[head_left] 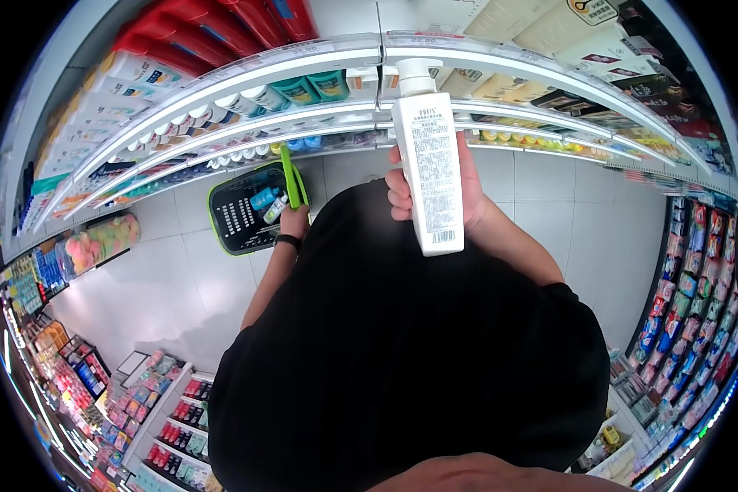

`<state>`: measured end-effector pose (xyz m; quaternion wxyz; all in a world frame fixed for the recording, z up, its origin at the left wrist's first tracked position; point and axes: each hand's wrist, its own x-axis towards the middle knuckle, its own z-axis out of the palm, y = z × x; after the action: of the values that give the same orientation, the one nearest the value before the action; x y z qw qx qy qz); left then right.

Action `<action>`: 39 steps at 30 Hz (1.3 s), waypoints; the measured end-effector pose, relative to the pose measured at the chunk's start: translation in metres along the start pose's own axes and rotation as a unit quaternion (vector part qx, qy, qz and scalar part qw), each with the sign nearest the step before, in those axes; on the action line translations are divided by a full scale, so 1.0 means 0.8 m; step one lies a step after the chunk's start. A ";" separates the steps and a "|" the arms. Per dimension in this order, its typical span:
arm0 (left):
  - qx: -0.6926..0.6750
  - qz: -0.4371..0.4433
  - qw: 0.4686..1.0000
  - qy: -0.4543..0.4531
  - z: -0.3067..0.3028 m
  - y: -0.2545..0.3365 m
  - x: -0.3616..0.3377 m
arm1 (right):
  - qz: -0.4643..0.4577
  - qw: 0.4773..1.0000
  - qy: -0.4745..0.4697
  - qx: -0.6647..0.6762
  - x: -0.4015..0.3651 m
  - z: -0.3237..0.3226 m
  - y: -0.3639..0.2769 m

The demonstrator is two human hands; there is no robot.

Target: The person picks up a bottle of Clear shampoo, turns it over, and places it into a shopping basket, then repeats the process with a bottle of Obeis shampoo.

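My right hand [468, 182] is wrapped round a tall white pump bottle [435, 172], held upright in front of the shelves with its printed back label and barcode facing me. Lower and to the left, my left hand [294, 220] is closed at the green handle [293, 176] of a black shopping basket [225, 215] with a green rim. Inside the basket lie a blue item [263, 198] and a small white bottle [276, 208].
Shelves [246, 61] of bottles and tubes curve across the front. Packed racks stand at the right [689, 287] and lower left [180, 426]. A bin of colourful puffs [98, 243] is at the left. Pale floor tiles [541, 190] surround me.
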<state>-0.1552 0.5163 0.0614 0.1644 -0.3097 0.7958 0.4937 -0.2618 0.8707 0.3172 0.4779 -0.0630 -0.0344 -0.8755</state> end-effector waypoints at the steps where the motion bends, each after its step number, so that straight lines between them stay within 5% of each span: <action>1: 0.014 0.010 1.000 0.004 -0.002 -0.005 0.001 | -0.001 1.000 -0.005 0.003 0.003 -0.001 -0.001; 11: 0.088 0.033 0.996 0.000 -0.023 -0.011 0.002 | -0.068 0.998 0.004 -0.003 -0.004 -0.004 -0.002; 15: 0.009 0.029 0.998 -0.056 -0.027 -0.050 0.027 | -0.104 0.994 0.015 -0.021 -0.012 -0.006 0.004; 30: -0.018 0.056 0.998 -0.034 -0.021 -0.014 0.012 | -0.100 0.994 0.041 -0.026 0.002 -0.005 0.022; 35: 0.049 0.004 0.998 -0.043 -0.025 0.006 0.016 | -0.082 0.995 0.051 -0.021 0.006 -0.001 0.023; 39: 0.093 0.043 0.993 -0.060 -0.019 -0.025 0.037 | -0.067 0.996 0.056 -0.022 0.009 0.001 0.020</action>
<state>-0.1632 0.4867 0.0378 0.2187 -0.2286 0.8394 0.4419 -0.2522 0.8563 0.3192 0.4175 -0.0224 0.0076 -0.9084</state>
